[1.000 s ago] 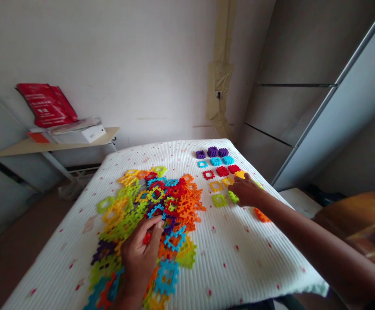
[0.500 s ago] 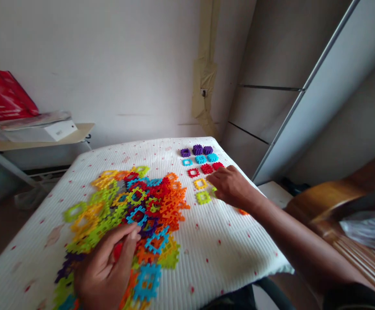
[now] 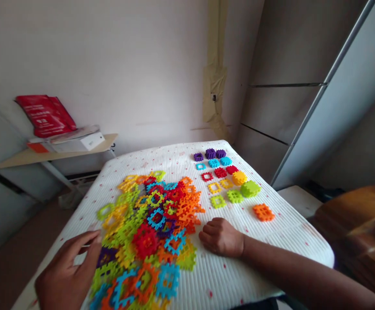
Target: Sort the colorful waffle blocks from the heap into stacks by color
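Observation:
A heap of flat, toothed plastic tiles [image 3: 148,215] in many colours covers the middle left of a white ribbed cloth [image 3: 239,254]. My left hand [image 3: 66,271] hovers at the heap's near left edge, fingers apart, holding nothing. My right hand [image 3: 221,237] rests on the cloth just right of the heap with its fingers curled under; nothing shows in it. At the far right, tiles lie sorted in rows by colour: purple [image 3: 210,153], blue [image 3: 214,163], red [image 3: 220,172], yellow [image 3: 226,183], green [image 3: 235,196]. An orange tile [image 3: 263,212] lies alone.
A wooden shelf [image 3: 58,148] at the left wall carries a red bag [image 3: 47,115] and a white box [image 3: 80,141]. A grey panel [image 3: 336,107] leans at the right. A brown wooden surface [image 3: 355,215] is at the right edge.
My right hand has left the sorted rows and come back to the cloth beside the heap. My left hand has drawn off the heap to its near left and opened; a red tile now lies there.

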Action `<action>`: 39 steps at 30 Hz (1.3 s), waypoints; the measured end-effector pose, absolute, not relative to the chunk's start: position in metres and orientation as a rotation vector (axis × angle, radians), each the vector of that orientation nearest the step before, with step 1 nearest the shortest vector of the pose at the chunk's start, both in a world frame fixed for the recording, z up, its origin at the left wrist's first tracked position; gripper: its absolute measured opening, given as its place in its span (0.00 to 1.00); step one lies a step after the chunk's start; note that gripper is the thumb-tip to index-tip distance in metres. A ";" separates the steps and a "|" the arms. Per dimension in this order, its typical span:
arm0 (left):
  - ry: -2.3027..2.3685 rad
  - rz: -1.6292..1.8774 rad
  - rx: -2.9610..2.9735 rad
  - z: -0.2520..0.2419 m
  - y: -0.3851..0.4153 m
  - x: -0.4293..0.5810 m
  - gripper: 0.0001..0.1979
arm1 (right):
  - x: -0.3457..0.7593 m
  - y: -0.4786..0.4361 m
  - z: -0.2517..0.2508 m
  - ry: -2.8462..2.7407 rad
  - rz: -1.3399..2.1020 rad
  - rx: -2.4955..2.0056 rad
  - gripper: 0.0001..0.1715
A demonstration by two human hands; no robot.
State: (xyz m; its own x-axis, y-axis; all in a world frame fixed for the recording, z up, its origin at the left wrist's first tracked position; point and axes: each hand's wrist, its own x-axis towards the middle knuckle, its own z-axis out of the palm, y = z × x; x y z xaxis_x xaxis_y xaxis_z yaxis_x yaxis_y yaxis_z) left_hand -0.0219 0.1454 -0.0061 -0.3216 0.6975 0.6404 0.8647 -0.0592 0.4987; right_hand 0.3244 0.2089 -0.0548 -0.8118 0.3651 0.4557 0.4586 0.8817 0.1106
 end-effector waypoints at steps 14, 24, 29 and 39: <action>-1.728 -0.773 -2.186 -0.061 0.104 -0.033 0.42 | 0.306 0.185 -0.053 -2.722 0.097 -0.621 0.50; -1.618 -0.568 -2.222 -0.086 0.111 -0.009 0.36 | 0.273 0.203 -0.061 -2.731 0.126 -0.728 0.46; -1.611 -0.494 -2.208 -0.079 0.124 -0.008 0.32 | 0.263 0.217 -0.056 -2.753 0.114 -0.733 0.46; -1.529 -0.475 -2.232 -0.056 0.122 -0.007 0.32 | 0.285 0.218 -0.048 -2.703 0.107 -0.702 0.46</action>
State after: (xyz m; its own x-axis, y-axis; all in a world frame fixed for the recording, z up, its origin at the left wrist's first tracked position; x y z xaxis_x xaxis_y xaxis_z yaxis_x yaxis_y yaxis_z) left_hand -0.0070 0.1219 -0.0558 0.3465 0.8034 0.4842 0.9364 -0.3273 -0.1270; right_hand 0.2852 0.2184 -0.0477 -0.8182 0.4844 0.3098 0.4583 0.8747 -0.1574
